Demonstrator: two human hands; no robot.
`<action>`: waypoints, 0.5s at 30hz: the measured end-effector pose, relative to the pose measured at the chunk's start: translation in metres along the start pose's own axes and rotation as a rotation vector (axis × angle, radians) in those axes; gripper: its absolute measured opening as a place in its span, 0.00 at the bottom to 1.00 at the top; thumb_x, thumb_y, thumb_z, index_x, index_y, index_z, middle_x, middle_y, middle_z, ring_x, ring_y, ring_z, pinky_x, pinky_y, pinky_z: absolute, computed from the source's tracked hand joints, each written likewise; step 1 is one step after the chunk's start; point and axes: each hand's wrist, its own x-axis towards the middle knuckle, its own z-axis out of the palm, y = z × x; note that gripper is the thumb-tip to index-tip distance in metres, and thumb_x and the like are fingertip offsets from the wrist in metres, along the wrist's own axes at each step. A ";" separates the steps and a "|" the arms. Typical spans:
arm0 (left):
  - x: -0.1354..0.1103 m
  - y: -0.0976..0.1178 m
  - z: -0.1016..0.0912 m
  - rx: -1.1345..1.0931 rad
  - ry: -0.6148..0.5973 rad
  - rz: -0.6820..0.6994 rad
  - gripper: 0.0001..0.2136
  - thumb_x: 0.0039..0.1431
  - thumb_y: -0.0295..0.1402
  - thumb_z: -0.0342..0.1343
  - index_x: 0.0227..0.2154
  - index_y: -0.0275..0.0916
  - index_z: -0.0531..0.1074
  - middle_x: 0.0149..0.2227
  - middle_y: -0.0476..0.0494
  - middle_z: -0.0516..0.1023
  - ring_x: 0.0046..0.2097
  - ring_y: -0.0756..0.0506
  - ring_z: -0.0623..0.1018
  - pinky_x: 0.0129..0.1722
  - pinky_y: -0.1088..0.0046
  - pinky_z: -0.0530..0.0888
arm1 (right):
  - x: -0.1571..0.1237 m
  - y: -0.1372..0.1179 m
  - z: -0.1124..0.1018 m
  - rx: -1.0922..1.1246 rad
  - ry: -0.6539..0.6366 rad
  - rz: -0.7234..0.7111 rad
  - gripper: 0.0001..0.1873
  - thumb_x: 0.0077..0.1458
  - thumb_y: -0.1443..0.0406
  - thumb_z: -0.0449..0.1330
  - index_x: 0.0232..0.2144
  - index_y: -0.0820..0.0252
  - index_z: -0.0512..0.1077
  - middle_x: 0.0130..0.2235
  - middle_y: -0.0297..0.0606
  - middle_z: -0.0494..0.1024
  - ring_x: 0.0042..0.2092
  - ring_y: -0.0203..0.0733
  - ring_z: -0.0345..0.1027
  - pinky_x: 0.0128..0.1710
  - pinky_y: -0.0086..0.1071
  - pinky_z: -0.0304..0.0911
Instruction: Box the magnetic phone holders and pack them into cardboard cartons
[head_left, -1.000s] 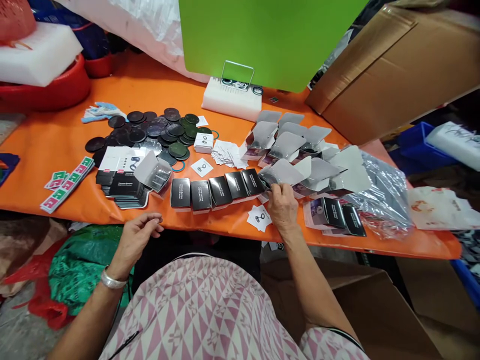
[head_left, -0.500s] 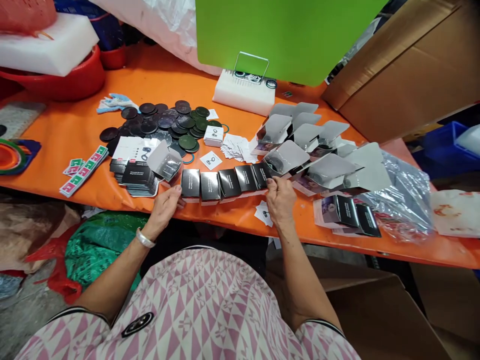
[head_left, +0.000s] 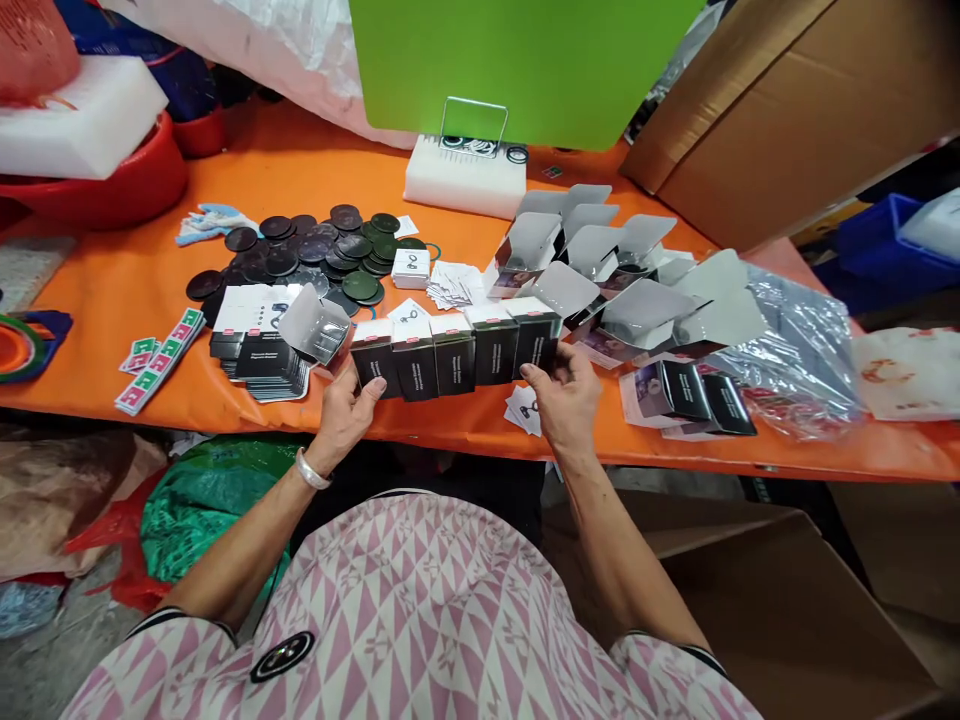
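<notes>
A row of several small black-and-white boxes is squeezed end to end between my two hands, tilted so their black printed sides face me. My left hand is closed on the left end, thumb on the front. Around the right end my right hand is closed, thumb also in front. Just left of the row, an open box leans by a stack of flat cartons. Behind the row lie a small stack of white cards and spread folded leaflets. Some leaflets lie below my right hand.
Black round discs are heaped at the back left. Open-flapped boxes stand at right, with two closed boxes and clear plastic beyond. A green board rises behind a white foam block. Cardboard sits below the table edge.
The row of boxes has been lifted and tipped, so the black sides now face me and white ends show on top. Both thumbs have come round to the front. The camera view has shifted slightly.
</notes>
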 end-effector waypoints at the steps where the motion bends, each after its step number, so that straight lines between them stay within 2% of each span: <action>1: -0.002 -0.001 0.001 0.011 0.016 0.028 0.21 0.59 0.46 0.53 0.45 0.33 0.72 0.39 0.40 0.78 0.41 0.43 0.76 0.42 0.67 0.73 | -0.008 0.000 0.002 0.040 0.034 -0.010 0.26 0.44 0.58 0.65 0.46 0.60 0.66 0.46 0.44 0.75 0.47 0.45 0.72 0.51 0.42 0.68; 4: -0.010 -0.012 0.004 0.112 0.011 0.032 0.23 0.58 0.44 0.54 0.51 0.33 0.68 0.44 0.36 0.77 0.46 0.40 0.76 0.49 0.61 0.72 | -0.025 0.010 0.009 -0.001 0.090 -0.010 0.27 0.44 0.58 0.62 0.47 0.59 0.62 0.46 0.46 0.75 0.46 0.45 0.72 0.49 0.42 0.68; 7: -0.022 -0.030 0.009 0.282 -0.066 0.025 0.24 0.55 0.40 0.56 0.51 0.31 0.67 0.52 0.27 0.73 0.56 0.32 0.71 0.58 0.51 0.65 | -0.029 0.031 0.010 -0.308 0.035 0.035 0.20 0.42 0.58 0.58 0.39 0.59 0.65 0.38 0.45 0.77 0.39 0.47 0.71 0.42 0.43 0.69; 9: -0.027 -0.037 0.011 0.341 -0.103 0.027 0.25 0.53 0.41 0.57 0.51 0.31 0.68 0.54 0.26 0.71 0.59 0.30 0.68 0.60 0.48 0.62 | -0.026 0.041 0.007 -0.462 -0.030 0.027 0.15 0.42 0.58 0.56 0.34 0.58 0.65 0.32 0.43 0.76 0.35 0.48 0.70 0.39 0.43 0.68; 12: -0.028 -0.031 0.007 0.276 -0.079 0.053 0.26 0.56 0.45 0.55 0.53 0.33 0.66 0.54 0.29 0.72 0.58 0.34 0.70 0.59 0.53 0.64 | -0.025 0.035 0.000 -0.458 -0.080 0.000 0.13 0.44 0.58 0.55 0.33 0.58 0.68 0.31 0.42 0.77 0.33 0.48 0.69 0.38 0.43 0.68; 15: -0.026 -0.010 -0.005 0.271 0.019 0.052 0.28 0.59 0.50 0.52 0.53 0.31 0.66 0.51 0.28 0.73 0.54 0.35 0.72 0.54 0.57 0.68 | -0.032 0.010 -0.005 -0.372 -0.049 0.006 0.16 0.47 0.55 0.57 0.35 0.59 0.71 0.34 0.43 0.79 0.34 0.47 0.71 0.37 0.41 0.68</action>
